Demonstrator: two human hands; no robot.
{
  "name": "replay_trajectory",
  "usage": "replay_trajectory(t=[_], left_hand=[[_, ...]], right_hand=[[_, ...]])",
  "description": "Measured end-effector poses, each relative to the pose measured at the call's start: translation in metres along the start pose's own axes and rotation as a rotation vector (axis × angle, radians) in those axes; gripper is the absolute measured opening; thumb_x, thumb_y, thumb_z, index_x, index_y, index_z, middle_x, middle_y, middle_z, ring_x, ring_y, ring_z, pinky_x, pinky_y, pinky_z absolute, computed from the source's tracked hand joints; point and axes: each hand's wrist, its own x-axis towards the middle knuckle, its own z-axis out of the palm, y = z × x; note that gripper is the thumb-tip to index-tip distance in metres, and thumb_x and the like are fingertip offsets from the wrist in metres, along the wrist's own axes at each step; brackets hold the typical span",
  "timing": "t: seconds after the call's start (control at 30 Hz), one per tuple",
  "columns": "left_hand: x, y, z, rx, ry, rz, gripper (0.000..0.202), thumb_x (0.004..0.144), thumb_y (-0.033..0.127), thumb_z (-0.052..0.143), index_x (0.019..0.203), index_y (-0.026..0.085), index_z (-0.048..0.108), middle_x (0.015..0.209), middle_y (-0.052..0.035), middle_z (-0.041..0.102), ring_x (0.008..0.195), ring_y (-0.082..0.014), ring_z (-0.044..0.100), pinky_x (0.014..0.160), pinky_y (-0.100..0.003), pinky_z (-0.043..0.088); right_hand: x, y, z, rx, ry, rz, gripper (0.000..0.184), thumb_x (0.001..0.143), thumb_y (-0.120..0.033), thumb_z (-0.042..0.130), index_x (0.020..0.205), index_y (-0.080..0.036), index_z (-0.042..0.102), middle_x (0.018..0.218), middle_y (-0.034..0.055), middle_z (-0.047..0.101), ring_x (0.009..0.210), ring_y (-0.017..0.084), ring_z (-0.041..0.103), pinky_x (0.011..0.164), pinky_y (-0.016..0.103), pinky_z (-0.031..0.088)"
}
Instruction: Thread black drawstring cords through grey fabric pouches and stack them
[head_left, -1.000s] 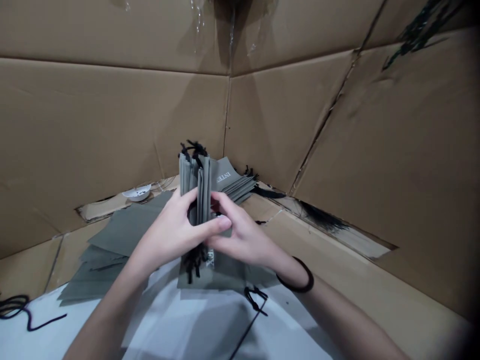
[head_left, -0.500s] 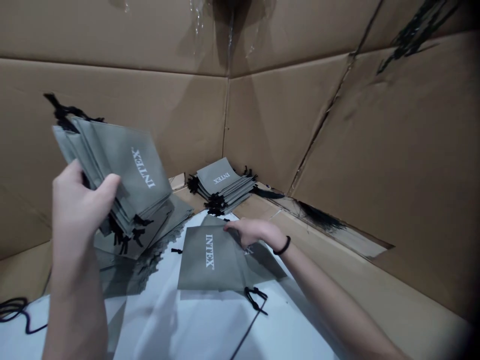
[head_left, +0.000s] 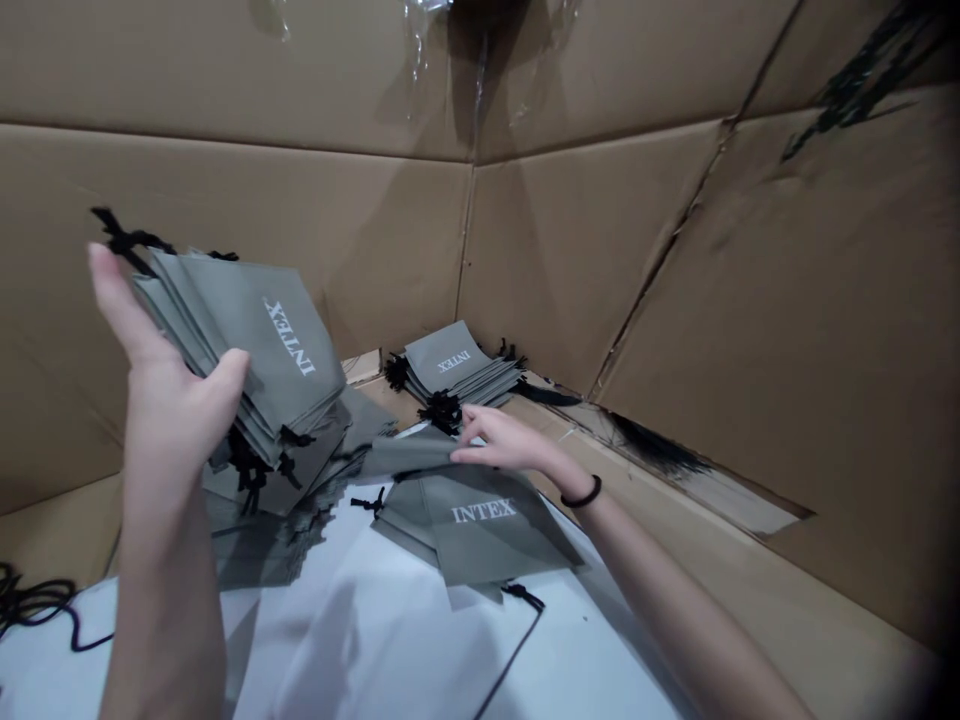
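My left hand grips a stack of grey drawstring pouches printed INTEX, thumb across the front and one finger stretched up along the side. Black cords stick out of the stack's top and bottom. At the centre, my right hand pinches the edge of a single grey pouch, seen nearly edge-on. Just beneath it, several loose pouches lie fanned on the white surface, the top one showing INTEX.
A neat pile of grey pouches sits in the corner of the cardboard walls. More layered pouches lie under my left hand. Black cord is coiled at lower left. One cord runs toward the front.
My right hand has lifted a pouch up and away from the loose ones, uncovering another INTEX print. One left finger has stretched out; the held stack stays at the left.
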Motion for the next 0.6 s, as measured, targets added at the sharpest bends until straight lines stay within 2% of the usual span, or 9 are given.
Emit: replay_trajectory(t=[0.03, 0.07, 0.17, 0.27, 0.33, 0.4, 0.5, 0.57, 0.6], left_hand=[[-0.001, 0.001, 0.000, 0.001, 0.013, 0.038, 0.098, 0.074, 0.015, 0.057, 0.151, 0.025, -0.002, 0.159, 0.0050, 0.005, 0.144, -0.0159, 0.017, 0.118, -0.026, 0.016], [-0.002, 0.002, 0.000, -0.001, 0.026, 0.067, 0.097, 0.074, 0.014, 0.057, 0.151, 0.027, 0.000, 0.159, 0.0068, 0.007, 0.144, -0.0159, 0.018, 0.117, -0.026, 0.017], [-0.005, 0.006, 0.001, 0.030, 0.032, 0.074, 0.081, 0.075, 0.015, 0.055, 0.148, 0.030, 0.024, 0.150, 0.0041, 0.036, 0.133, -0.0205, 0.039, 0.113, -0.035, 0.030], [-0.008, 0.016, 0.007, 0.123, -0.061, -0.020, 0.048, 0.077, 0.020, 0.053, 0.124, 0.029, 0.058, 0.114, -0.0025, 0.060, 0.099, -0.0230, 0.059, 0.094, -0.041, 0.046], [-0.013, 0.026, 0.016, 0.125, -0.158, -0.052, 0.033, 0.076, 0.023, 0.054, 0.106, 0.026, 0.068, 0.094, -0.0035, 0.059, 0.080, -0.0205, 0.058, 0.083, -0.038, 0.049], [-0.022, 0.037, 0.028, 0.037, -0.260, -0.026, 0.032, 0.077, 0.027, 0.054, 0.106, 0.024, 0.067, 0.094, -0.0044, 0.059, 0.082, -0.0212, 0.058, 0.083, -0.036, 0.049], [-0.037, 0.052, 0.046, -0.188, -0.454, 0.030, 0.037, 0.088, 0.036, 0.041, 0.117, 0.022, 0.060, 0.110, -0.0067, 0.062, 0.102, -0.0235, 0.057, 0.092, -0.037, 0.045], [-0.044, 0.057, 0.054, -0.234, -0.563, 0.060, 0.038, 0.089, 0.041, 0.041, 0.117, 0.021, 0.059, 0.114, -0.0075, 0.062, 0.109, -0.0253, 0.055, 0.095, -0.039, 0.044], [-0.046, 0.057, 0.056, -0.227, -0.592, 0.070, 0.038, 0.087, 0.042, 0.045, 0.116, 0.021, 0.059, 0.113, -0.0076, 0.063, 0.110, -0.0264, 0.054, 0.096, -0.040, 0.043]], right_hand=[[-0.002, -0.006, -0.007, 0.010, 0.085, 0.017, 0.032, 0.081, -0.042, 0.060, 0.065, -0.014, 0.064, 0.076, 0.0021, 0.054, 0.069, 0.013, 0.048, 0.062, 0.024, 0.035], [-0.003, -0.013, -0.014, 0.031, 0.169, 0.039, 0.033, 0.083, -0.041, 0.058, 0.062, -0.015, 0.060, 0.071, 0.0004, 0.052, 0.065, 0.012, 0.047, 0.060, 0.024, 0.033], [-0.010, -0.036, -0.031, 0.171, 0.452, 0.172, 0.033, 0.086, -0.040, 0.052, 0.064, -0.016, 0.056, 0.062, -0.0022, 0.050, 0.059, 0.012, 0.045, 0.057, 0.024, 0.032], [-0.016, -0.062, -0.034, 0.272, 0.793, 0.250, 0.025, 0.088, -0.036, 0.049, 0.083, -0.015, 0.061, 0.078, 0.0022, 0.062, 0.071, 0.016, 0.055, 0.064, 0.026, 0.040], [-0.020, -0.080, -0.028, 0.290, 0.892, 0.206, 0.026, 0.089, -0.032, 0.046, 0.105, -0.016, 0.060, 0.100, 0.0067, 0.065, 0.088, 0.020, 0.059, 0.077, 0.030, 0.045], [-0.025, -0.099, -0.016, 0.261, 0.872, 0.119, 0.034, 0.089, -0.029, 0.046, 0.119, -0.017, 0.054, 0.118, 0.0104, 0.061, 0.105, 0.024, 0.057, 0.089, 0.035, 0.044], [-0.031, -0.120, -0.002, 0.219, 0.441, -0.091, 0.046, 0.086, -0.026, 0.047, 0.131, -0.018, 0.046, 0.121, 0.0115, 0.059, 0.105, 0.024, 0.057, 0.088, 0.037, 0.046], [-0.034, -0.127, 0.000, 0.217, 0.232, -0.092, 0.049, 0.081, -0.031, 0.056, 0.127, -0.018, 0.048, 0.110, 0.0102, 0.062, 0.092, 0.024, 0.059, 0.078, 0.037, 0.049], [-0.035, -0.127, -0.002, 0.230, 0.182, -0.086, 0.049, 0.078, -0.034, 0.061, 0.123, -0.018, 0.051, 0.105, 0.0089, 0.063, 0.086, 0.022, 0.059, 0.074, 0.036, 0.049]])
